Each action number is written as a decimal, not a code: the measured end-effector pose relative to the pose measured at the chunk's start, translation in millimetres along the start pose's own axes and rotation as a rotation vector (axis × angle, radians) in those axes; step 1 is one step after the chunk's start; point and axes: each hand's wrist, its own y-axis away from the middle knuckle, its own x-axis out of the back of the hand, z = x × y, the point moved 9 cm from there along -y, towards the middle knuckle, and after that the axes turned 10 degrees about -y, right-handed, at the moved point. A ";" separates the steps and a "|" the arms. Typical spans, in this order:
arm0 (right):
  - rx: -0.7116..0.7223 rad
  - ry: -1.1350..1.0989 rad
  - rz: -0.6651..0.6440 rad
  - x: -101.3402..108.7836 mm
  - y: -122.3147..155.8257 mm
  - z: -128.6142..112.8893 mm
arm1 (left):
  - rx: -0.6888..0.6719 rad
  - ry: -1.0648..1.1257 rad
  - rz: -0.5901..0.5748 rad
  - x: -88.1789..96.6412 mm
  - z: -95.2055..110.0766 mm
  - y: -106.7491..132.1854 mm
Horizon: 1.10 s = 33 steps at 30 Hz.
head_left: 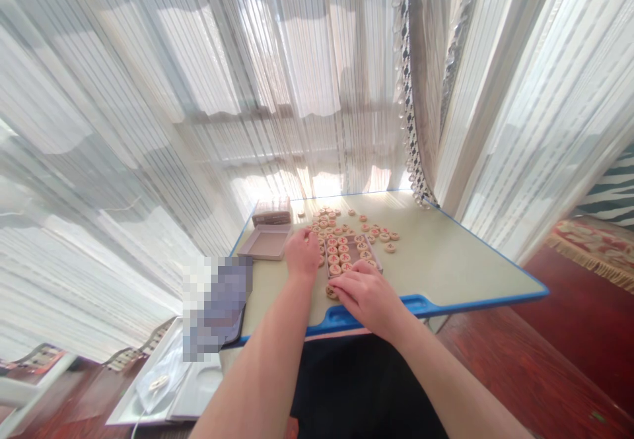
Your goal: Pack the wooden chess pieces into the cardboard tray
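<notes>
A shallow box (351,244) stands on the table, with rows of red-marked xiangqi pieces (335,260) on its left and dark-marked ones (365,255) on its right. My left hand (303,252) is curled at the left of the box, beside loose pieces; its fingertips are partly hidden, and I cannot make out what they hold. Over the box's near edge lies my right hand (369,294), fingers pressed together. Its fingertips are on a xiangqi piece (331,292) just in front of the box. My right hand covers the box's near right corner.
More loose pieces (325,216) are scattered behind the box and to its right (390,248). An open lid-like tray (265,241) and a closed box (272,211) sit at the table's left. A blurred-out flat object (221,307) overlaps the left edge. Curtains hang behind the blue-rimmed table (465,264).
</notes>
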 end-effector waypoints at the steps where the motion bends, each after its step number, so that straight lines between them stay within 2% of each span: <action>1: 0.007 -0.004 -0.003 -0.6 -0.2 -0.3 | -0.004 0.001 -0.002 -0.4 0.4 -0.1; 7: 0.032 -0.083 -0.033 -8.1 1.1 -0.9 | -0.024 0.004 -0.026 -3.8 2.8 -1.2; 10: -0.058 -0.196 -0.004 -0.7 -0.5 10.7 | -0.025 0.005 -0.036 -4.3 2.9 -1.8; 12: -0.164 -0.282 0.010 11.0 -7.4 27.2 | -0.031 0.008 -0.043 -5.1 3.7 -1.7; 14: -0.237 -0.302 -0.055 21.1 -21.6 45.7 | -0.041 0.011 -0.044 -6.1 5.6 -1.1; 18: -0.416 -0.269 -0.162 39.2 -60.2 100.8 | -0.063 -0.003 -0.063 -4.8 15.5 -1.3; 20: -0.473 -0.269 -0.169 42.0 -77.0 126.4 | -0.022 -0.026 -0.112 -0.9 19.9 -6.2; 21: -0.489 -0.265 -0.169 41.2 -83.2 136.7 | 0.050 -0.036 -0.162 0.5 18.3 -10.2; 22: -0.491 -0.275 -0.165 39.1 -88.0 144.5 | 0.056 -0.051 -0.239 -0.2 22.7 -15.0; 24: -0.491 -0.314 -0.146 33.4 -91.7 155.3 | -0.044 -0.088 -0.358 -1.0 40.5 -27.6; 26: -0.497 -0.357 -0.139 26.6 -88.8 161.4 | -0.094 -0.076 -0.403 -2.6 51.3 -42.8; 28: -0.476 -0.354 -0.229 16.0 -83.3 159.9 | -0.117 -0.070 -0.364 -5.9 55.6 -57.2; 31: -0.438 -0.327 -0.288 12.0 -78.5 152.5 | -0.086 -0.103 -0.185 -8.5 50.7 -66.8; 32: -0.421 -0.303 -0.288 12.9 -78.7 149.7 | -0.068 -0.132 -0.169 -12.4 47.9 -65.0; 33: -0.408 -0.280 -0.287 13.5 -79.3 147.3 | -0.085 -0.170 -0.200 -19.3 48.2 -61.0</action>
